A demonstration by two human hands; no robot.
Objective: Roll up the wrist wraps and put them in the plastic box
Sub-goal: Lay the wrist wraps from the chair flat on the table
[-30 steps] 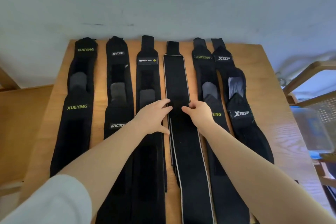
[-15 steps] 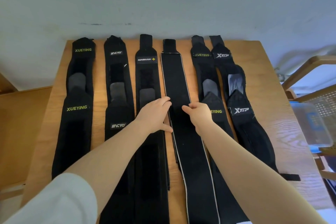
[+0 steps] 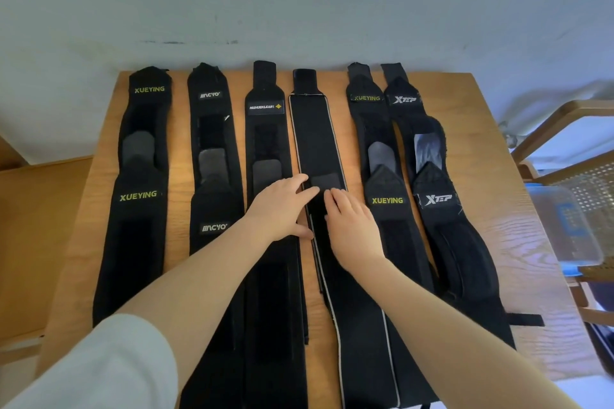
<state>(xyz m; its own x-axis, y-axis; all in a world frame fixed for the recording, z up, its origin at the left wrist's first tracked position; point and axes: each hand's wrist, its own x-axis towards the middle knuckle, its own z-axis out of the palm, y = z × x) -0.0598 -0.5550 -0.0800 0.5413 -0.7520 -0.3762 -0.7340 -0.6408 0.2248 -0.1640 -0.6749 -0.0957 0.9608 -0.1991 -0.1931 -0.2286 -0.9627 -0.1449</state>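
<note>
Black wraps [image 3: 212, 176] flanking white-edged wrap [image 3: 315, 139]

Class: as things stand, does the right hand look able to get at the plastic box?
Probably yes. The plastic box sits off the table's right edge on a chair, lid side up, with nothing over it. The right hand rests on the middle wrap, holding nothing.

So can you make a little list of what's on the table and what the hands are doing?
wraps: six columns of black wrist wraps, flat, none rolled
table: wooden table
middle wrap: white-edged wrap
left hand: fingers straight, touching white-edged wrap
right hand: fingers straight, resting on it
box: clear plastic box, on chair beside table
</note>
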